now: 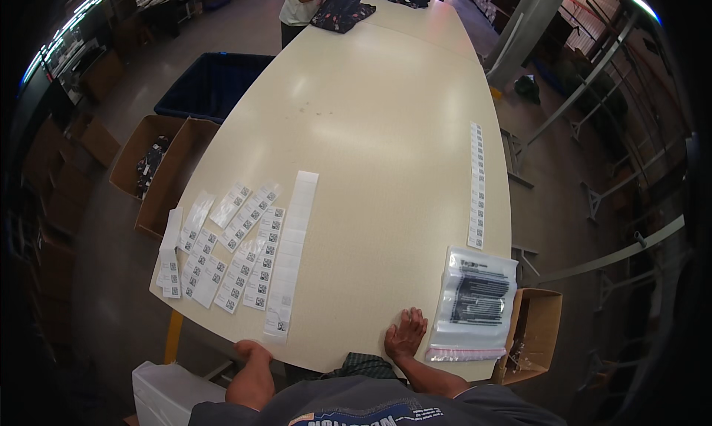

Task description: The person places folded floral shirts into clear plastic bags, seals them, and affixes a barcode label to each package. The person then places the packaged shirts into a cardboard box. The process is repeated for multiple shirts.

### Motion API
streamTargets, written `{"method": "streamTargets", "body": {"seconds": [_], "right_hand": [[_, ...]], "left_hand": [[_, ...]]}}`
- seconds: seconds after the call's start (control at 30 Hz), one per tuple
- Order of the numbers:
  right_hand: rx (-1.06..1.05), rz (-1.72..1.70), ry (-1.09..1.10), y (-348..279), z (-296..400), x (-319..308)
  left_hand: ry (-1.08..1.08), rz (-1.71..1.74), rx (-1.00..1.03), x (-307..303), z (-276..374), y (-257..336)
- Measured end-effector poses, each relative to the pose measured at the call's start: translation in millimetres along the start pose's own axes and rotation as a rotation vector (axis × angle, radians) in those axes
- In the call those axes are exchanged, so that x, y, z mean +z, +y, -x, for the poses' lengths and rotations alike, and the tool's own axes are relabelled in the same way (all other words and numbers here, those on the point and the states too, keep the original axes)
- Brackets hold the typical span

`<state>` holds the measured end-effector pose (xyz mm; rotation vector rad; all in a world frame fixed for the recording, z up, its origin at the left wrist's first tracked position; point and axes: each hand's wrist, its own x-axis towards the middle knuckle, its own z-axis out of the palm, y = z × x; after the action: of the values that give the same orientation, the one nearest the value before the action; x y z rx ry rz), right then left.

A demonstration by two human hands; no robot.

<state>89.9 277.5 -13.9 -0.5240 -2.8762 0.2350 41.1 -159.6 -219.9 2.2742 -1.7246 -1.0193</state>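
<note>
My right hand (407, 334) lies palm down on the pale tabletop (367, 203), its fingers a little apart and nothing in it. Just right of it is a stack of clear plastic bags (478, 303) with dark print and a pink-edged strip. At the near left table edge is my left hand (253, 350); its fingers are mostly hidden, so any grip on the edge is unclear. Beyond it lie several strips of white labels with printed codes (239, 276), some overlapping. A long, mostly blank label strip (295, 248) lies to their right. Another code label strip (476, 187) runs along the right side.
Cardboard boxes (146, 159) and a dark blue bin (214, 84) stand left of the table. Another cardboard box (537, 331) is beside the near right corner. At the far end a person (303, 3) handles dark patterned fabric (345, 11). Metal racks (584, 103) stand right.
</note>
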Motion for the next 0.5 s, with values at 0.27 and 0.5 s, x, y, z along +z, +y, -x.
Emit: {"method": "streamTargets", "body": {"seconds": [0.27, 0.5], "right_hand": [[-0.001, -0.008, -0.003, -2, -1, -1], [-0.001, -0.008, -0.005, 0, 1, 0]], "left_hand": [[0.277, -1.068, 0.284, 4, -5, 7], [0.070, -0.581, 0.171, 3, -13, 1]]}}
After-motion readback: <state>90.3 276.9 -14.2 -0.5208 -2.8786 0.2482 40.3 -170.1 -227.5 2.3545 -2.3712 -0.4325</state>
